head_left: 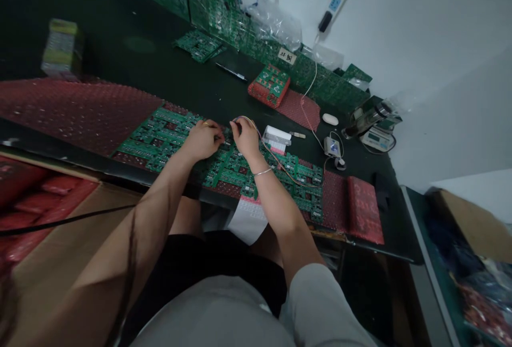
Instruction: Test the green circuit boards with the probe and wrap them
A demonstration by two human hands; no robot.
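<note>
Green circuit boards (pixel 160 136) lie in a row on red bubble wrap (pixel 80 109) along the front of the dark table. My left hand (pixel 203 140) rests over the boards at the middle, its fingers bent; what lies under the fingertips is too small to tell. Close to its right, my right hand (pixel 245 136) is closed in a pinch above the boards, at the end of a thin cable (pixel 280 163). A white label roll (pixel 277 135) stands behind the boards, and a label sheet (pixel 248 220) hangs over the front edge.
Behind are a board stack (pixel 269 85), loose boards (pixel 199 45), a pen (pixel 231 71) and board-walled bins (pixel 240 26). A small device (pixel 333 147) and a red wrapped package (pixel 365 210) are at the right. A yellow-grey box (pixel 63 48) is at the left, an open carton (pixel 72 229) below.
</note>
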